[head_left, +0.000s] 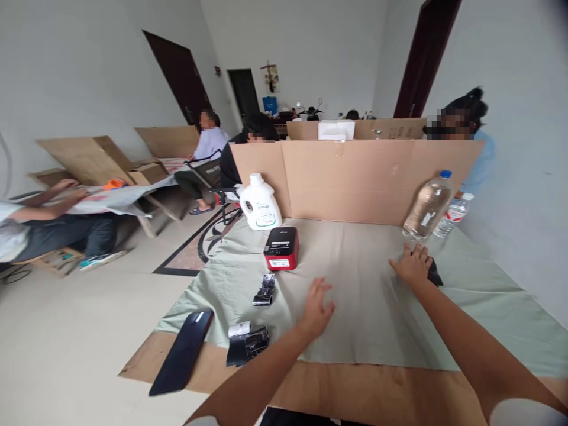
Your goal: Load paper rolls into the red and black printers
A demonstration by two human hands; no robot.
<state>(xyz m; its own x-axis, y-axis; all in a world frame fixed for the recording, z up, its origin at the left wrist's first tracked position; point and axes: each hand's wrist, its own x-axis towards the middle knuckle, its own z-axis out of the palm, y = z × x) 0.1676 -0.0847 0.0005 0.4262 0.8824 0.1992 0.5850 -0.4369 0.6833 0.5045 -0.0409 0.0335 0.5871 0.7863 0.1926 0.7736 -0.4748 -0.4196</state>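
Observation:
My left hand (317, 306) is over the pale green cloth (355, 331) with its fingers apart, holding nothing. Farther right, my right hand (411, 264) is spread beside and partly over a dark object (435, 273); whether it touches it I cannot tell. Just behind that hand stand a large clear bottle with a blue cap (428, 204) and a smaller water bottle (453, 216). To the left of my left hand are a red and black boxy device (282, 248), a dark shiny roll (265, 290) and more dark film beside a white roll (248, 345).
A white jug (260, 202) stands at the back left before a cardboard screen (346, 180). A dark phone (183, 353) lies at the table's left edge. People sit beyond the screen, at the right, and at another table (110, 200) on the left.

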